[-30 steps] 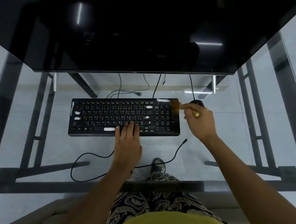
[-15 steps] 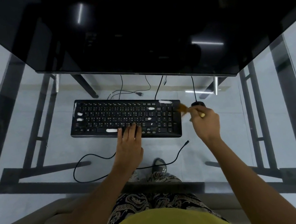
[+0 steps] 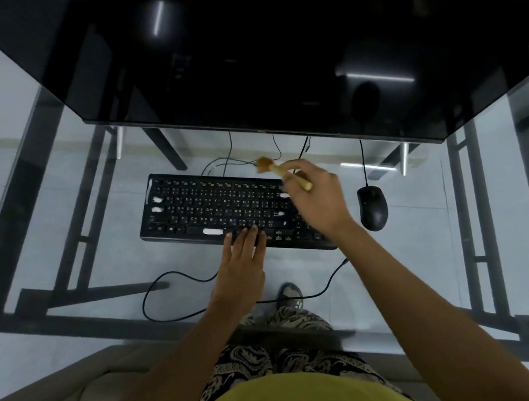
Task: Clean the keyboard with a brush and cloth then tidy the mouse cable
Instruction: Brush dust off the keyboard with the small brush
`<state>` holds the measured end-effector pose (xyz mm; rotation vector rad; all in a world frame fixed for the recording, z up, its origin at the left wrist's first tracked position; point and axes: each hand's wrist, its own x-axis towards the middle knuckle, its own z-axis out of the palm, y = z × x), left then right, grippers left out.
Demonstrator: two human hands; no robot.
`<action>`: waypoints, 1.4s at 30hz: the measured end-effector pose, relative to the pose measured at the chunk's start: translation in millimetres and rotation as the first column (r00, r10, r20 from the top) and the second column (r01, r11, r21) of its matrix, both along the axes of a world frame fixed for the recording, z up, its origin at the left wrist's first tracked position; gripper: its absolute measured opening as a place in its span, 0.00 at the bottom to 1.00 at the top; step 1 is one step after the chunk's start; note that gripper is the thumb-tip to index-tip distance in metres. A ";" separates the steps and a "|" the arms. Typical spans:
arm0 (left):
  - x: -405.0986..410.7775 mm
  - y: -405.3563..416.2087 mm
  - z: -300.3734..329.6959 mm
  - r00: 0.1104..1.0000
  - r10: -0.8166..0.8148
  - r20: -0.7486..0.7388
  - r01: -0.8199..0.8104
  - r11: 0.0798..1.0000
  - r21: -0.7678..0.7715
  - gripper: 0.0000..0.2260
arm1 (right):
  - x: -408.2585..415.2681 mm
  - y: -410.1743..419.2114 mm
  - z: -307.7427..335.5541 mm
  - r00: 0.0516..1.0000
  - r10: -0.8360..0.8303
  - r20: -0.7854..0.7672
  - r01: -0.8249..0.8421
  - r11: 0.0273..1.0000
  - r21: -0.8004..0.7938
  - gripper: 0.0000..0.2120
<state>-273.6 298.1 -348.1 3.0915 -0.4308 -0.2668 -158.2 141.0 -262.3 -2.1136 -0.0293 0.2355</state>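
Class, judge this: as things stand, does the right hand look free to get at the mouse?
Probably yes. The mouse lies uncovered on the glass just right of the right hand, nothing between them. But that hand's grip is on the brush, so it must put that down first.

1 head view, looking steeply down onto glass desk [image 3: 48, 200], keyboard [image 3: 223, 210] mid-frame, own lap near.

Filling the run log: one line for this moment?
right hand grips wooden brush over black keyboard | left hand steadies front edge | black mouse untouched
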 end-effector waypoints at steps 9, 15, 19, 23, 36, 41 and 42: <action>9.7 19.4 3.1 0.995 0.080 0.053 -0.074 0.991 -0.114 0.28 | 12.5 9.7 -15.7 0.998 0.056 0.003 -0.056 0.998 -0.042 0.11; 7.8 80.9 6.8 0.887 0.459 0.045 -0.438 0.870 -0.227 0.26 | 4.0 20.7 -24.0 0.984 0.048 0.169 0.011 0.943 -0.333 0.12; 5.4 120.1 4.6 0.821 0.570 0.048 -0.545 0.805 -0.236 0.24 | -18.9 35.1 -18.2 0.907 0.400 -0.129 -0.420 0.881 -0.219 0.11; 7.8 142.1 3.2 0.821 0.568 0.051 -0.541 0.804 -0.246 0.23 | -15.4 38.5 -16.1 0.993 0.108 0.047 -0.092 0.964 -0.250 0.10; 14.3 189.0 -2.9 0.876 0.483 0.008 -0.465 0.847 -0.258 0.19 | -28.4 128.5 -24.1 0.981 0.120 0.150 -0.070 0.950 -0.303 0.13; 17.8 202.6 -2.2 0.916 0.401 0.000 -0.387 0.882 -0.268 0.19 | -62.7 162.8 -19.7 0.894 0.445 -0.060 -0.449 0.881 -0.152 0.12; 18.1 205.5 -2.5 0.922 0.388 0.002 -0.374 0.888 -0.268 0.19 | -62.4 163.9 -17.9 0.919 0.391 -0.055 -0.394 0.912 -0.111 0.12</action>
